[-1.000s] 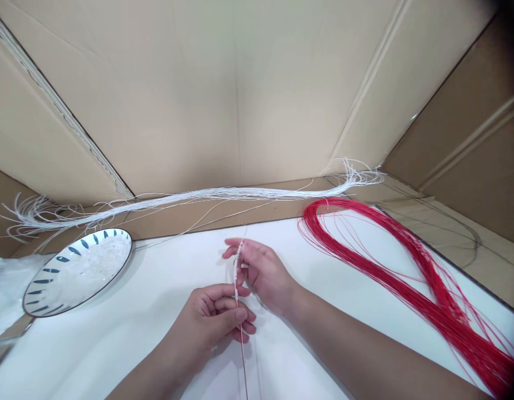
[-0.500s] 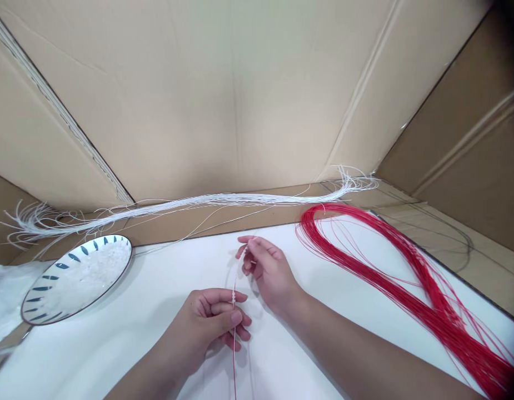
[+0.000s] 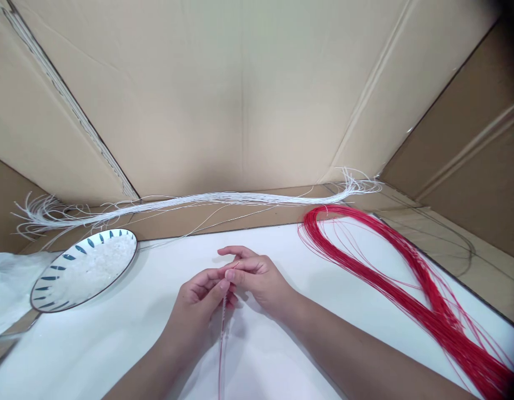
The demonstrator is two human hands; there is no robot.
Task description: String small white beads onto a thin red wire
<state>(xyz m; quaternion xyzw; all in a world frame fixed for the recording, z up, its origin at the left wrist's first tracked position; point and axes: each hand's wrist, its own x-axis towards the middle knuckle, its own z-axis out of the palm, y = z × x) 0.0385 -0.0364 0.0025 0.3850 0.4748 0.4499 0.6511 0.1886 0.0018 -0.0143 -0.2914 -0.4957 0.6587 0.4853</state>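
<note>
Both hands meet over the white tabletop [image 3: 156, 344]. My left hand [image 3: 200, 297] pinches a thin red cord [image 3: 220, 355], thumb and forefinger pressed together near its upper end. Small whitish beads [image 3: 224, 308] show on the cord just below those fingertips. Touching the left fingertips, my right hand [image 3: 257, 275] grips the cord's end between thumb and forefinger, with a short red tip poking out above the thumb. One right finger stretches out to the left. Below the hands the cord hangs down past the bottom edge. The exact hold is partly hidden by the fingers.
An oval plate [image 3: 39, 289] with blue dashes on its rim holds clear-white small pieces at left, beside a plastic bag [image 3: 15, 289]. A bundle of white cords [image 3: 223, 198] lies along the cardboard wall [image 3: 190, 100]. Looped red cords [image 3: 390, 289] lie at right.
My right hand has come down to meet my left, which has risen slightly. The beads, earlier lying across the left fingers and up at the right fingertips, now show below the joined hands.
</note>
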